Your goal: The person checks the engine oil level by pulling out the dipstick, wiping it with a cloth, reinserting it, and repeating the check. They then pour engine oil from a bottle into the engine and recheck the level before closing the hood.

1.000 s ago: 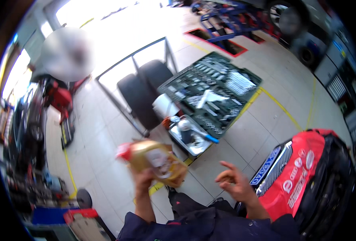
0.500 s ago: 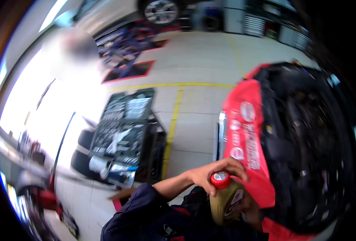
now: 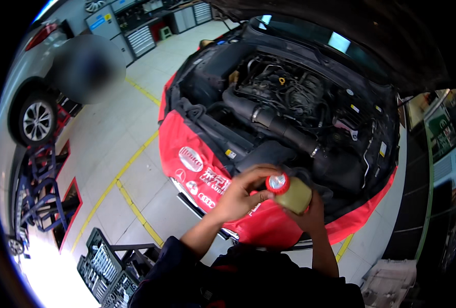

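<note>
Bottle (image 3: 297, 197), held between both hands above the red cover (image 3: 264, 231). Red cap (image 3: 277, 183) just right of the left hand (image 3: 240, 196), the nearer, its thumb and forefinger closed about it; long axis slanting rightward from cap to body, clasped by the right hand (image 3: 311, 214). Beyond: exposed engine (image 3: 289, 88).

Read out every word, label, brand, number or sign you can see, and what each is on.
I won't copy wording or brand names; here's where marks stand.
Red cover along the engine bay: white lettering and emblems, partly readable.
Red cap on the bottle: top marking, too small.
Stickers in the engine bay: too small.
Blue label on the grey cabinet: too small.
Green panel, right: pale mark, unclear.
</note>
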`<state>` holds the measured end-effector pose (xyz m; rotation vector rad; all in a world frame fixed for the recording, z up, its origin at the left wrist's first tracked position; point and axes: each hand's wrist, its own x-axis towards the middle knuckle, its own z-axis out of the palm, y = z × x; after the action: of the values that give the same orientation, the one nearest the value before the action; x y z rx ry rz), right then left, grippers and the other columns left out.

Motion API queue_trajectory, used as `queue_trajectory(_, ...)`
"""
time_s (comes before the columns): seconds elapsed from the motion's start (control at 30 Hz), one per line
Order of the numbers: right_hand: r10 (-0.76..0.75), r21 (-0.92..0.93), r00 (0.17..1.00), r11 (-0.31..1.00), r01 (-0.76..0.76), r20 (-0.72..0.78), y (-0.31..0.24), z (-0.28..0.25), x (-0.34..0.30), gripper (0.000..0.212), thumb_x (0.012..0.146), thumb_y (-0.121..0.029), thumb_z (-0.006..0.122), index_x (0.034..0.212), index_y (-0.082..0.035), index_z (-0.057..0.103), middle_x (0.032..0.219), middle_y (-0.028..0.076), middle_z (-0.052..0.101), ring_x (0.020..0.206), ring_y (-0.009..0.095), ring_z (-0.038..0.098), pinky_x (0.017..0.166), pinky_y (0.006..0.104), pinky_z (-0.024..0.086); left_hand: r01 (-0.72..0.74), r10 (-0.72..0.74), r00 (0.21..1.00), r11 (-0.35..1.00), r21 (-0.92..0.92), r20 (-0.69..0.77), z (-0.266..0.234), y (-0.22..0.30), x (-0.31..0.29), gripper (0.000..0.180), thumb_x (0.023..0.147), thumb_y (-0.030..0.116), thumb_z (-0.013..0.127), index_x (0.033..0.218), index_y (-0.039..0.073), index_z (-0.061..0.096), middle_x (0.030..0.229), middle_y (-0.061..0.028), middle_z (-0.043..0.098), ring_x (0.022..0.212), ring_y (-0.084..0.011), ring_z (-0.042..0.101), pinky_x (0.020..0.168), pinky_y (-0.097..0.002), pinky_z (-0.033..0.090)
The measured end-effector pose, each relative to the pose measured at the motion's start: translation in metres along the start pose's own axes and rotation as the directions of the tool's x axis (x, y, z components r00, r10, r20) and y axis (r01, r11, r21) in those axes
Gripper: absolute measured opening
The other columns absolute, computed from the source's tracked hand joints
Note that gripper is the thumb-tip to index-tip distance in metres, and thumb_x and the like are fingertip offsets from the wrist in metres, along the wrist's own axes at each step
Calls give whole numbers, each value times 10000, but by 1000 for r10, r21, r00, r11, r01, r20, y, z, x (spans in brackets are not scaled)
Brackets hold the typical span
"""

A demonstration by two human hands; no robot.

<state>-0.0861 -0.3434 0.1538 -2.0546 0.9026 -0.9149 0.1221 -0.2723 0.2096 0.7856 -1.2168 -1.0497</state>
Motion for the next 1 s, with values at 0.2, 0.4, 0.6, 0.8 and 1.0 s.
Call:
queue_trajectory(0.2,182,267,958,933,-239,221,23,-21,35,697,570,-215,821,1135,-22,461,1037,157,578,965,250,587,796,343,473,-119,42,946,966,228,320,1,-24,105,443,680,32,686,1103,30,553,1140,-143,532,1124,-250,477,941,-335,365)
queue_trajectory(0.4,185,230,940,939,-255,288,84,-72,133,740,566,-242,830,1167,-7,468,1023,109,596,1003,186,562,844,318,446,86,-133,799,990,109,587,-37,-72,217,377,761,28,625,1121,42,517,1125,-106,506,1080,-211,487,892,-304,392)
queue_trajectory(0.6,-64,529,868,814,-239,492,183,-63,268,661,599,-148,810,1152,-27,467,1074,69,569,986,140,551,837,308,447,98,-19,756,992,-84,654,-44,-118,366,290,635,10,617,919,-35,584,951,-145,635,1117,-361,508,1086,-440,136)
queue_trajectory(0.8,-44,-300,931,951,-73,-363,228,-50,368,522,632,-220,743,1061,-64,488,885,135,555,741,371,575,599,419,482,133,138,932,730,670,-335,-76,-207,486,192,812,159,570,758,-20,612,696,-104,612,638,-154,572,602,-276,449)
queue_trajectory(1.0,11,-242,972,968,-69,-234,293,-86,360,584,612,-274,753,1079,-56,479,911,122,563,712,321,611,577,387,504,-317,-85,920,411,855,382,-57,-201,493,251,858,227,565,1013,31,585,941,-142,586,855,-303,575,764,-347,456)
